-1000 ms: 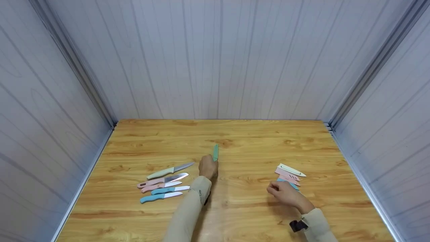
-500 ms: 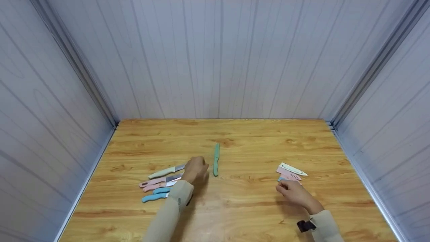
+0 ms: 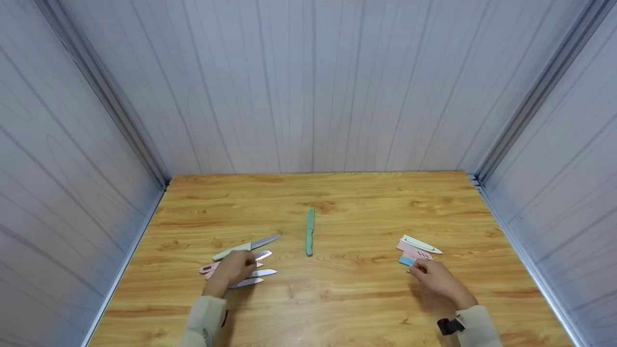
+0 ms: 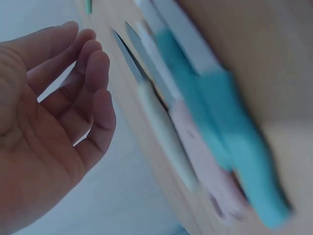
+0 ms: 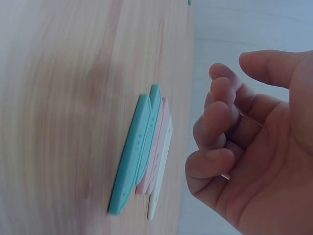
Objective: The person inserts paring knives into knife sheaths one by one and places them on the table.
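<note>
I see the left hand (image 3: pixel 232 270) over the cream-handled knife (image 4: pixel 165 131), pink-handled knives (image 4: pixel 198 147) and blue-handled knives (image 4: pixel 245 142), fingers loosely curled, gripping nothing; the right hand (image 3: pixel 437 279), likewise loose and unladen, is near the blue sheaths (image 5: pixel 130 156), pink sheaths (image 3: pixel 411 250) and white sheath (image 3: pixel 422 244). The green knife (image 3: pixel 309 233) lies on the table (image 3: pixel 337 299) between both hands

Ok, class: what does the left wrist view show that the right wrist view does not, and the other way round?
Only the left wrist view: the left hand, its grip empty, beside a cream-handled knife, pink-handled knives and blue-handled knives, somewhat blurred.

Only the right wrist view: the right hand, its grip also empty, near two blue sheaths, pink sheaths and a white sheath.

Both: the wooden table, a pale wall, and a sliver of green at the top edge, likely the green knife in the head view.
</note>
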A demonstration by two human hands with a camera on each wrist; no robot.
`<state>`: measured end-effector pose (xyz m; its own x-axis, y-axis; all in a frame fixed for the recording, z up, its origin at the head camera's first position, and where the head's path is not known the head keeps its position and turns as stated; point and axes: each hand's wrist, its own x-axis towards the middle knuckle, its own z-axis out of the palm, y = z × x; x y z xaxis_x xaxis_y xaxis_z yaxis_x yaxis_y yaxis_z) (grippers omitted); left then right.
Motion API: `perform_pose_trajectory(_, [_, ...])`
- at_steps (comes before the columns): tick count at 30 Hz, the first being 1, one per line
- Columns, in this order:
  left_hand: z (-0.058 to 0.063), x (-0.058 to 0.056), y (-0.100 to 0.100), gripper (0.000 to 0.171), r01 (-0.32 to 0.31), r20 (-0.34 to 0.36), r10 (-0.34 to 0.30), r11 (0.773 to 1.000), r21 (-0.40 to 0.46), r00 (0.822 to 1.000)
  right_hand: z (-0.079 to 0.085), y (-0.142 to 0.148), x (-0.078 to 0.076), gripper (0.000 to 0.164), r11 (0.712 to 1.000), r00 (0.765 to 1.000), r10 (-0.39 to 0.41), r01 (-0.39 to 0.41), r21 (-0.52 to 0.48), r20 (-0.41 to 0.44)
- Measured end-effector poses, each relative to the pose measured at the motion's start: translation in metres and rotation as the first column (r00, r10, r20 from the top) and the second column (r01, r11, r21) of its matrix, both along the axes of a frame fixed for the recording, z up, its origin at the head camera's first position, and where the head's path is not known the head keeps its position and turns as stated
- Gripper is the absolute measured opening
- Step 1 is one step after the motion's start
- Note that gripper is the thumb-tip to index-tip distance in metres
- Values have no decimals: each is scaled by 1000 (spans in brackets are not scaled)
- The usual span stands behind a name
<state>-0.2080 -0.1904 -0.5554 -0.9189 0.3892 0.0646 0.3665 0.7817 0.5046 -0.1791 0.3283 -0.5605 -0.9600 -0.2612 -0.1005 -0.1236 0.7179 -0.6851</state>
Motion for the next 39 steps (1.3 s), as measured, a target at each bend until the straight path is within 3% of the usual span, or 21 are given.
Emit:
perform_pose_trajectory(7, [-15,24,-20,6,-79,-15,79,997,9,997,0,14,3,23,997,997,-72,72,20,3])
perform_pose_trajectory(15, [-28,46,-39,3,-105,4,105,994,4,994,-2,22,6,10,983,990,-138,136,120,8])
perform_pose_trajectory(21, [-35,48,-43,10,-169,66,169,986,-10,983,-5,24,3,5,972,989,-143,133,194,37])
perform_pose_trajectory(27, [-36,49,-41,12,-233,-1,233,972,-42,972,-8,26,3,4,971,991,-135,130,201,11])
perform_pose_trajectory(33, [-38,47,-38,11,-260,-43,257,962,-82,965,-9,26,4,3,969,991,-137,136,207,-8])
perform_pose_trajectory(39, [-40,45,-38,14,-263,-67,257,958,-110,964,-11,24,1,6,955,988,-154,142,259,25])
